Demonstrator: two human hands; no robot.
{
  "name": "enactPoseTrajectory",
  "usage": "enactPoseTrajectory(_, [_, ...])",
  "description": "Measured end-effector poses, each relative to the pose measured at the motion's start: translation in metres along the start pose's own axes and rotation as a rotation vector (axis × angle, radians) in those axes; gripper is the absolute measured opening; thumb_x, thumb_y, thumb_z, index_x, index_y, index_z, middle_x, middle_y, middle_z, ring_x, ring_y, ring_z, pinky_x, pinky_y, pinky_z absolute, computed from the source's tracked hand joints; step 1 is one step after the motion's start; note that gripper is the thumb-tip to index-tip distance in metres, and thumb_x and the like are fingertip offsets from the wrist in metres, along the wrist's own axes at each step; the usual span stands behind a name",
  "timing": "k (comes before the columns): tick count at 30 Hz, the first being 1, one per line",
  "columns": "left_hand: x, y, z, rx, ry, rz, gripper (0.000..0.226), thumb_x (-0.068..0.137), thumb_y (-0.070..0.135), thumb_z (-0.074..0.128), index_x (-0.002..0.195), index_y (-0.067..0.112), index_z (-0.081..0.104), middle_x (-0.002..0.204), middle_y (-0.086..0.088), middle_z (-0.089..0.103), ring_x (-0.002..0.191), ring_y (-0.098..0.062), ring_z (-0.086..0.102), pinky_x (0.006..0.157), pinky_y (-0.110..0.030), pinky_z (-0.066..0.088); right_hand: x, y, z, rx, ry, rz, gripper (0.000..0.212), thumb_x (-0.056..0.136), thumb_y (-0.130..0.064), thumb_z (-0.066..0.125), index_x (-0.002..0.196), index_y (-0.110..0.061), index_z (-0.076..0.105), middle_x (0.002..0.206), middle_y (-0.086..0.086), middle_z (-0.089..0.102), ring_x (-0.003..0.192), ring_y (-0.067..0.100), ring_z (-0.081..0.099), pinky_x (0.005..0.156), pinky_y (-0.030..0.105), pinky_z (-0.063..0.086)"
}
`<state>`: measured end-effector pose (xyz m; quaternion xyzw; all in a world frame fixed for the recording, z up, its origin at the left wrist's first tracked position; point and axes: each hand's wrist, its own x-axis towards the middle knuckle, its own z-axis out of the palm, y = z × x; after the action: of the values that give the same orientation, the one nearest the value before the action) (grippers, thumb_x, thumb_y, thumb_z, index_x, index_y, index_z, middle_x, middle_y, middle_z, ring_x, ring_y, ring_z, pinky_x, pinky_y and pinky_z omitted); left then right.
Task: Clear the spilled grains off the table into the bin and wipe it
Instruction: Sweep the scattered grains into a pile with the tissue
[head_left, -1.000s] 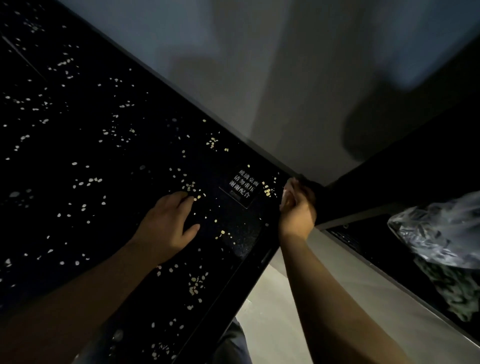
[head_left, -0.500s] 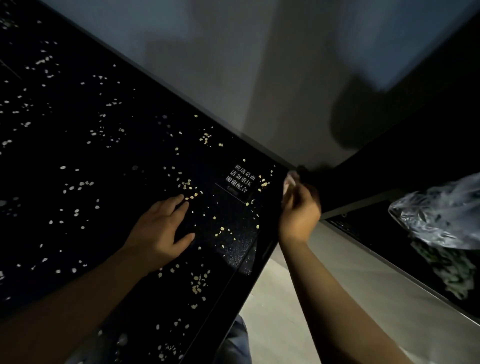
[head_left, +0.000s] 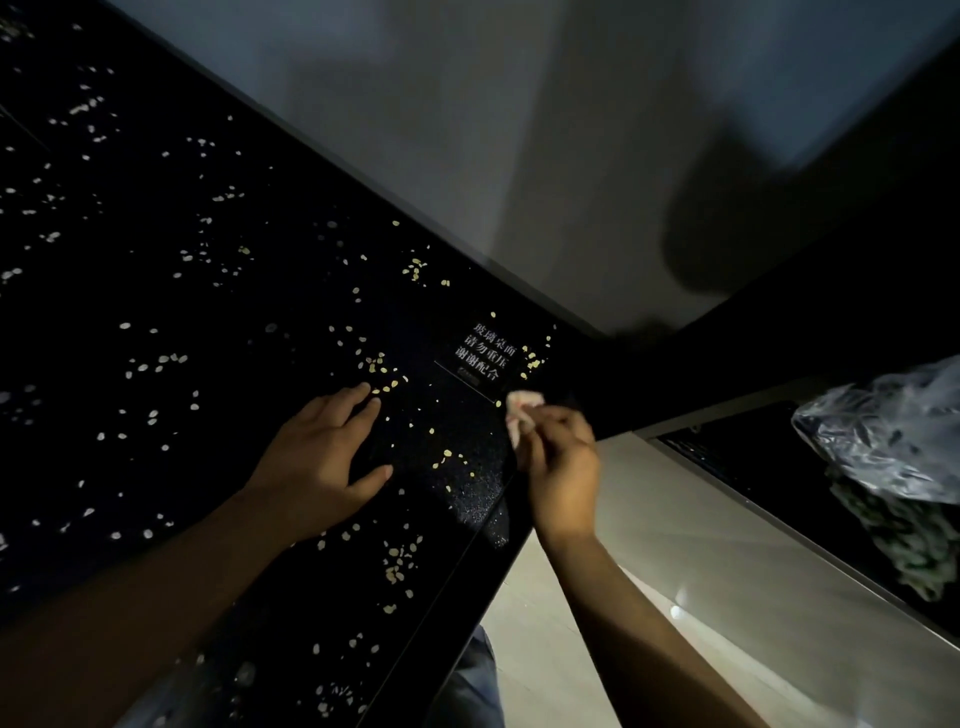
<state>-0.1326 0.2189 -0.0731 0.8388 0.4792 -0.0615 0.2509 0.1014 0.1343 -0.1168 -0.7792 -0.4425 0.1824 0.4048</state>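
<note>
Black table (head_left: 156, 291) first, with the left hand (head_left: 322, 462) flat on it, fingers spread. At its right edge the right hand (head_left: 558, 467) pinches a pale wad (head_left: 522, 402) (perhaps tissue). Grains (head_left: 382, 366) scatter the tabletop, some at the left fingertips.

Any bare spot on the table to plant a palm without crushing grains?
Nothing fully bare. Sparsest patch of table: between the left hand and the grains farther left. Crowded: ahead of the left fingertips, beside the printed label, near the right hand gripping a pale cloth, and along the near edge.
</note>
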Motion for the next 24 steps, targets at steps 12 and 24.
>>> enactPoseTrajectory(12, [0.000,0.000,-0.002,0.052,-0.002,0.030,0.095,0.070,0.069,0.028,0.142,0.008,0.042,0.151,-0.008,0.034,0.135,-0.029,0.034,0.107,-0.037,0.031,0.014,0.010,0.012,0.019,0.334,0.172,0.023,0.090,-0.004,0.062,0.109,-0.009,0.074,0.103,0.009,0.062,0.097,0.026,0.062,0.091,0.034,0.051])
enactPoseTrajectory(24, [0.000,0.000,-0.004,0.034,-0.020,0.036,0.076,0.087,0.046,0.059,0.149,0.013,0.030,0.157,-0.003,0.020,0.142,-0.025,0.019,0.113,-0.036,0.024,-0.026,-0.029,0.003,0.156,0.287,0.184,0.017,0.088,0.006,0.064,0.100,-0.001,0.074,0.092,0.005,0.059,0.078,0.004,0.054,0.076,-0.001,0.035])
